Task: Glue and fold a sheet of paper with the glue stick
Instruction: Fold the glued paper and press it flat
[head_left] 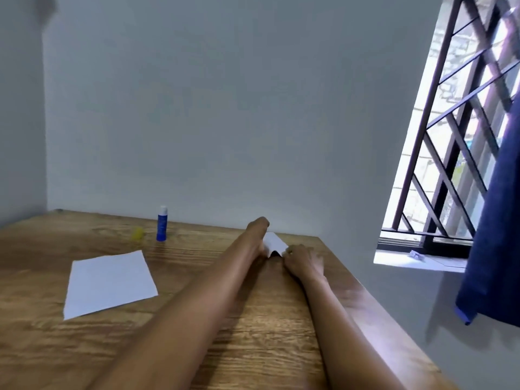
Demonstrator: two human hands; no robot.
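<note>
Hands: left hand (257, 235) and right hand (302, 261) hold small folded white paper (275, 242).
Glue: upright blue-and-white glue stick (162, 223) at 10 o'clock, left hand nearer.
Sheet: flat white paper sheet (109, 282) on wooden worktop (253, 333), 8 o'clock.

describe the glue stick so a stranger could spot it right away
On the brown wooden table, look to the far edge by the grey wall. The small blue glue stick with a white cap stands upright there, beside a small yellow object; it is the only blue, standing thing.
</note>
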